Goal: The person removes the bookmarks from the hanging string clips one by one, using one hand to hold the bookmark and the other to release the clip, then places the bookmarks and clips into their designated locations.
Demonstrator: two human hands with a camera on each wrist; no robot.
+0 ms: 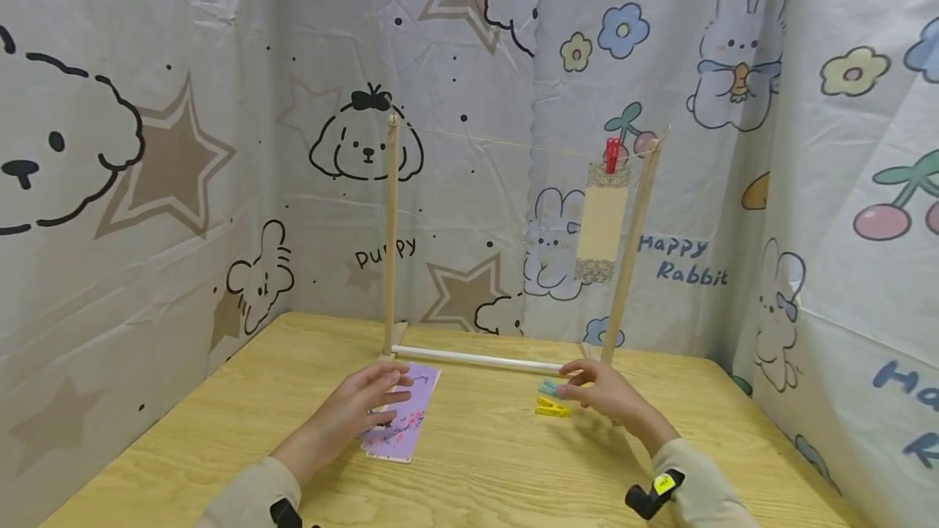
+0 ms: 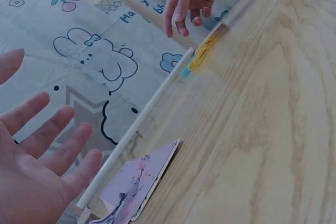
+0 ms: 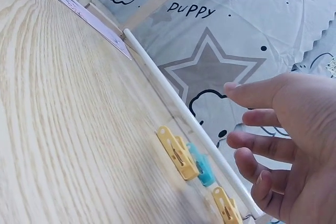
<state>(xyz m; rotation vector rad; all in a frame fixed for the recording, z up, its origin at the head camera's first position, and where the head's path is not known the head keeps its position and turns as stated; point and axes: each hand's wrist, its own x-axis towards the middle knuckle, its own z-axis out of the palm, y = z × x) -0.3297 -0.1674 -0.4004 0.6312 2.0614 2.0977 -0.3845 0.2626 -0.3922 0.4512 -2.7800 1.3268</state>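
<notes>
In the head view my left hand (image 1: pixel 352 407) is over a purple card (image 1: pixel 398 440) printed with pink blossoms, partly covering it. Its fingers are spread and loosely bent, with nothing in them. My right hand (image 1: pixel 612 394) hovers near the clothespins at the right, fingers relaxed and holding nothing. On the table there lie a teal clothespin (image 3: pixel 201 165) and two yellow ones, a longer-looking yellow clothespin (image 3: pixel 177 153) and another yellow clothespin (image 3: pixel 227 205). The right wrist view shows a gap between the fingers and these pins.
Behind the hands stands a wooden frame with a left post (image 1: pixel 392 235), a right post (image 1: pixel 631 255), a white bar (image 1: pixel 480 361) and a thin string (image 1: pixel 491 141). A red clothespin (image 1: pixel 612 155) holds a beige card (image 1: pixel 603 222) on the string. Printed curtains surround the table.
</notes>
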